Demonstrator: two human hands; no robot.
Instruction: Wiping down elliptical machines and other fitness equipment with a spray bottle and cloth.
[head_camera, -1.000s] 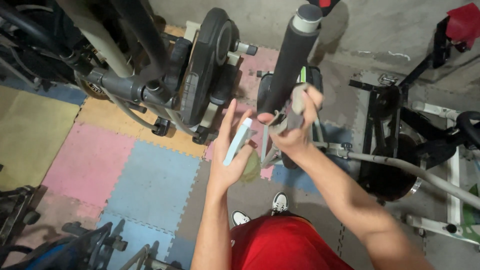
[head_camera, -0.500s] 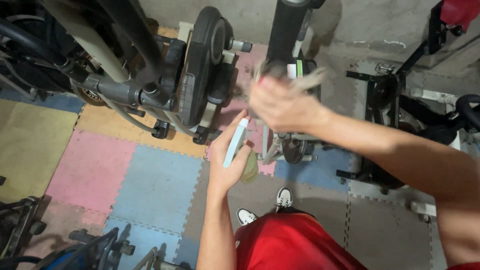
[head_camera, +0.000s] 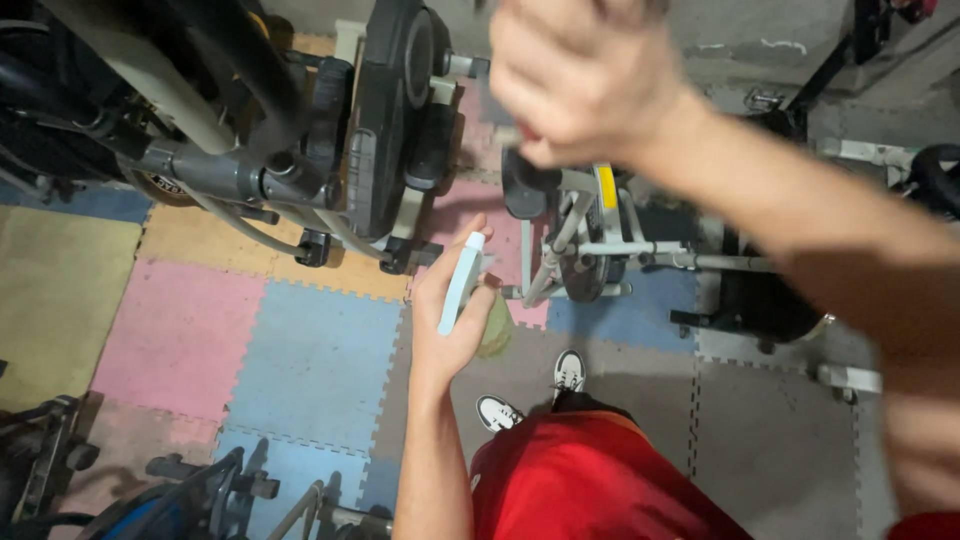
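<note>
Far left: a dark exercise machine with grey metal tubes and a black flywheel housing (head_camera: 385, 120) stands on the floor, filling the upper left of the view.
Floor: interlocking foam mats in pink, blue and yellow squares (head_camera: 320, 350), going grey toward the right.
Left hand: the left hand (head_camera: 450, 320) is held out low in the middle, well above the mats, fingers (head_camera: 470, 345) wrapped round a slim white and pale blue spray bottle (head_camera: 461, 283). Bottle points up and a bit right, nozzle end on top.
Under the bottle: something greenish, maybe a cloth (head_camera: 494, 325), sits tucked against the same palm. Too blurry to be sure what it is.
Below: white sneakers (head_camera: 568, 372) and red shorts (head_camera: 590, 480), straight down from the camera.
Right hand: the right hand (head_camera: 585, 75) is up close to the lens, blurred, curled into a fist. Can't tell if it's holding anything.
Behind it: a second machine with a grey metal frame and a yellow sticker (head_camera: 600, 240), just right of the bottle, apart from it.
</note>
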